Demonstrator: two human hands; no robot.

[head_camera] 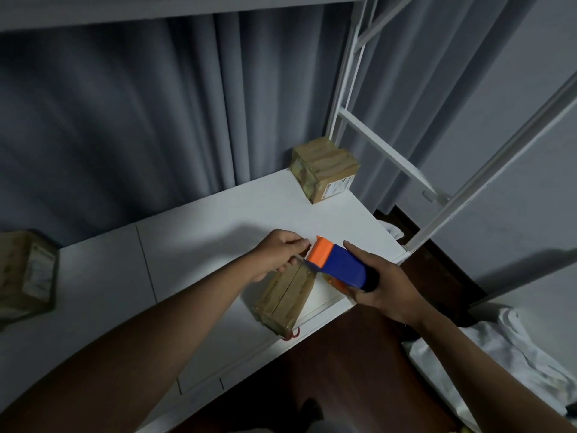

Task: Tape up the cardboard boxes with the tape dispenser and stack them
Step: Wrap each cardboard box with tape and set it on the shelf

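Head view: a cardboard box (285, 296) near the counter's (203, 232) near edge is being taped. The blue-and-orange tape dispenser (338, 266) is being gripped by the right hand (379, 284), fingers wrapped round its handle, while the box's far end is being held by the left hand's (276, 256) curled fingers. A taped box (324, 173) is sitting at the far right corner, another box (26, 273) at the left; none appear stacked. Grey curtains (156, 114) and a white ladder frame (384, 145) are surrounding the counter.

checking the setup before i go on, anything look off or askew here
Mostly tidy. The box being taped sits at the table's front edge, slightly over it, with something red poking out beneath. The other two boxes sit apart, unstacked.
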